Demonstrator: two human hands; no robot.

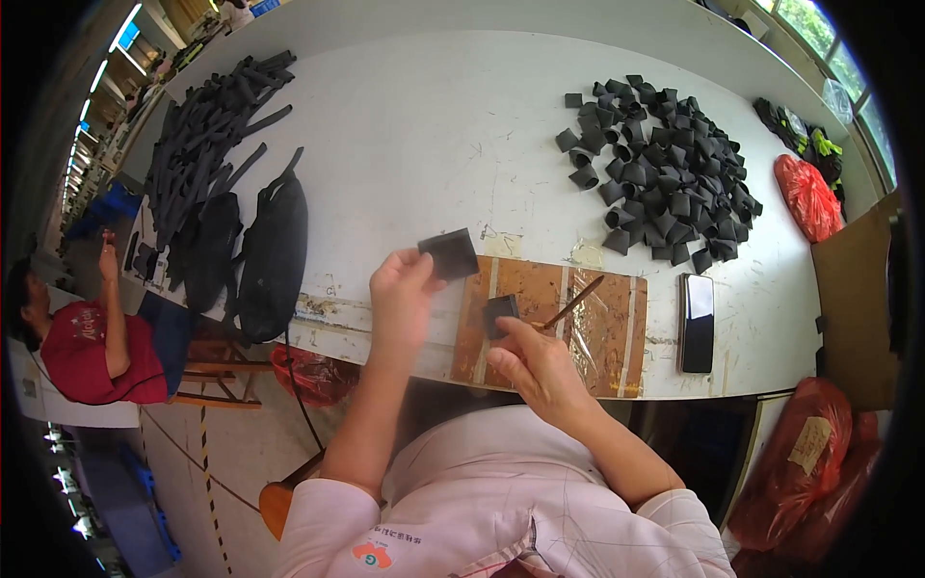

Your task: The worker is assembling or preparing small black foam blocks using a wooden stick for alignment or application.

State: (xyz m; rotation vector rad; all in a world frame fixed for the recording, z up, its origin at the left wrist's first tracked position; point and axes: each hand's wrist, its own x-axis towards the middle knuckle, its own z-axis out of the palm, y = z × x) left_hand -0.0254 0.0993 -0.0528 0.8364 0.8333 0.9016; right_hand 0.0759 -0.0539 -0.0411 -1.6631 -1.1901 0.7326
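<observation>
My left hand is raised over the table's near edge, thumb and fingers pinched on a flat, squarish black fabric piece. My right hand is over the brown board, its fingers curled. A thin brown stick slants up and away from between its fingers; its lower end is hidden. At the tip of the index finger is a smaller black piece; I cannot tell whether it is pinched or lies on the board. Clear tape strips cross the board, which is stained.
Many black folded pieces are heaped at the far right. Black strips and a black bundle are at the left. A phone lies right of the board, with a red bag beyond. A person in red sits at left.
</observation>
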